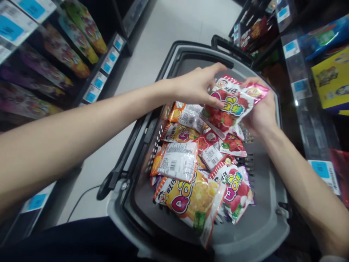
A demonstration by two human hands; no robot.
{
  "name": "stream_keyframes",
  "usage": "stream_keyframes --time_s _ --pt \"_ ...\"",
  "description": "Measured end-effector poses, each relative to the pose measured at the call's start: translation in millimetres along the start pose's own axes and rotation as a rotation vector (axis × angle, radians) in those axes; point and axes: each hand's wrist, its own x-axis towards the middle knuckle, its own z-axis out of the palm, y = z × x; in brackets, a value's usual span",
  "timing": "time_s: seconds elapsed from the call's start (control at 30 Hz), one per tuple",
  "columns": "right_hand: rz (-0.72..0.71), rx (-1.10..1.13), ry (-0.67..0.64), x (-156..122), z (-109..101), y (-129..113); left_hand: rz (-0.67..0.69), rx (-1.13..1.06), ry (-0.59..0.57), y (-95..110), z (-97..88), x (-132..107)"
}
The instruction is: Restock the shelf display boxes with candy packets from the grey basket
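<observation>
A bag of gummy candy [225, 116] with strawberries printed on it is held up over the far part of a grey shopping basket [272, 218]. My right hand [263, 112] grips its right side, by the shiny pink end. At the bag's left edge is my left hand [197, 87], its thumb across the front and its index finger stretched out above. Below lie several more candy bags: an orange one [188, 198], a lychee-pink one [234, 189] and a silver-backed one [180, 160] turned face down.
Shelves flank the basket on both sides. Colourful snack packs [65, 51] stand on the left shelf, behind blue-and-white price tags [99, 80]. On the right are a yellow pack [332, 76] and a blue pack [324, 38]. Pale floor [177, 25] runs between the shelves.
</observation>
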Motion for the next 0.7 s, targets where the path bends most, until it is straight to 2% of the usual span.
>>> stream_keyframes --time_s 0.17,0.27,0.4,0.47,0.6,0.7 --pt "0.151 -0.032 -0.052 1.8 -12.5 1.6 -0.121 -0.281 -0.05 4.7 -4.6 -4.1" --pt "0.261 0.045 -0.048 2.5 -14.4 -2.8 -0.123 -0.289 -0.11 0.7 -4.5 -4.5" --pt "0.46 0.216 -0.155 -2.0 -2.5 -15.9 -0.068 -0.195 -0.203 -6.8 -4.0 -5.1" --pt "0.411 0.124 -0.18 -7.3 5.6 -21.5 -0.054 -0.151 -0.189 -7.9 -4.1 -5.4" --pt "0.206 -0.221 -0.299 -16.4 13.8 -25.2 -0.057 -0.105 -0.14 -2.3 -4.2 -5.8" --pt "0.161 -0.261 -0.258 -18.0 13.2 -24.5 -0.042 -0.138 -0.19 4.6 -3.9 -6.2"
